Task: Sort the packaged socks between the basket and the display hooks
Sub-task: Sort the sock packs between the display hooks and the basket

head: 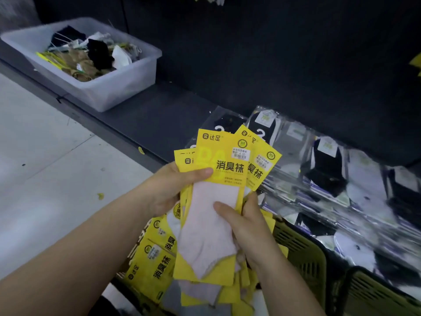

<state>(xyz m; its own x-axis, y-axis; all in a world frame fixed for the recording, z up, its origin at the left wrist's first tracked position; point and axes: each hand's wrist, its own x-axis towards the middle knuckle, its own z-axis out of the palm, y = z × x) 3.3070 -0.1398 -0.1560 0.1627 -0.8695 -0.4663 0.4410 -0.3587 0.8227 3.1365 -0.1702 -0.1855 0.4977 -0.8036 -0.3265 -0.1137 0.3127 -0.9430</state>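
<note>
Both hands hold a fanned bunch of yellow-carded sock packs (218, 201) in the lower middle of the view. The front pack shows a pale pink sock. My left hand (168, 190) grips the bunch at its left edge, thumb across the yellow card. My right hand (248, 226) holds it from the right, thumb on the pink sock. Below the hands, more yellow packs (155, 261) lie piled in an olive-green basket (298, 249). No display hooks are visible.
Clear-bagged black, white and grey socks (325, 169) lie in rows on the dark low shelf (159, 115) at right. A translucent plastic bin (95, 87) of loose socks and scraps stands at the back left. Pale floor (45, 156) lies to the left.
</note>
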